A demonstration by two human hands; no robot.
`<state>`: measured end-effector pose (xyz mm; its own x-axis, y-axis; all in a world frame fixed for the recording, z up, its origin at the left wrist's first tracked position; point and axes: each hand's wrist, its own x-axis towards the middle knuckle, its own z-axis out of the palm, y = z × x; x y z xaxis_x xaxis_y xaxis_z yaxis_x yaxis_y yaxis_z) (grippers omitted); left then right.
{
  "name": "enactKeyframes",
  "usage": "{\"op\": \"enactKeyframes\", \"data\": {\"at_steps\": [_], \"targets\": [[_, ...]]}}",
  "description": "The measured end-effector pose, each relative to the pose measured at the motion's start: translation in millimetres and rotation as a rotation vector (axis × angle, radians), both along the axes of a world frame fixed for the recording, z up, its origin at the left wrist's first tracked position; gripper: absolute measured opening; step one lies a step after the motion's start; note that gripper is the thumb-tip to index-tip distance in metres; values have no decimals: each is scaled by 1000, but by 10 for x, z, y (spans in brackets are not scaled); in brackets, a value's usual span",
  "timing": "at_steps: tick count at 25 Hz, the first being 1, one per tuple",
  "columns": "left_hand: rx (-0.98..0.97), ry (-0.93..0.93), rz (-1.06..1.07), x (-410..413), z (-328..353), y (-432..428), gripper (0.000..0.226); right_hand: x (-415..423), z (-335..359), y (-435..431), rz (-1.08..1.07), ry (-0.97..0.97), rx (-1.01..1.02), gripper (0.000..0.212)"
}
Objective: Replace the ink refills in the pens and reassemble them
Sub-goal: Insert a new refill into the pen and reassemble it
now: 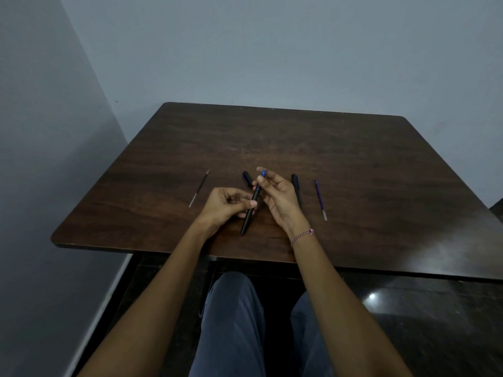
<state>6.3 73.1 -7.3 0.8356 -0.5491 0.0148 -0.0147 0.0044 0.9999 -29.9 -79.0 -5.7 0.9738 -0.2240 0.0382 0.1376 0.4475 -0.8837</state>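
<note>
Left fingers [251, 204] round pen [248, 217], right fingers [260, 181] pinching

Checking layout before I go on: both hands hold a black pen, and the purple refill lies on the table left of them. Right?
Wrong side: in the head view the purple refill lies on the table right of them. The left hand and right hand do hold the black pen.

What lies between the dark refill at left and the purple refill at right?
In the head view: a black cap, the left hand and right hand holding a black pen, and a second black pen lying flat.
</note>
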Motion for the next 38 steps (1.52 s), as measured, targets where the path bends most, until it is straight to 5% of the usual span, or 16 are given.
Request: {"op": "enactKeyframes", "data": {"at_steps": [7,22,28,38], "targets": [[-4,1,15,10,-13,-7,11,-21,31,-39,148,47,98,27],[26,7,-15,26,-4,-5,13,23,3,0,22,37,36,9],[4,1,6,23,-14,-11,11,-8,13,-23,162,10,131,27],[19,-15,-18,11,5,3,16,4,21,-3,17,46,57,11]]}}
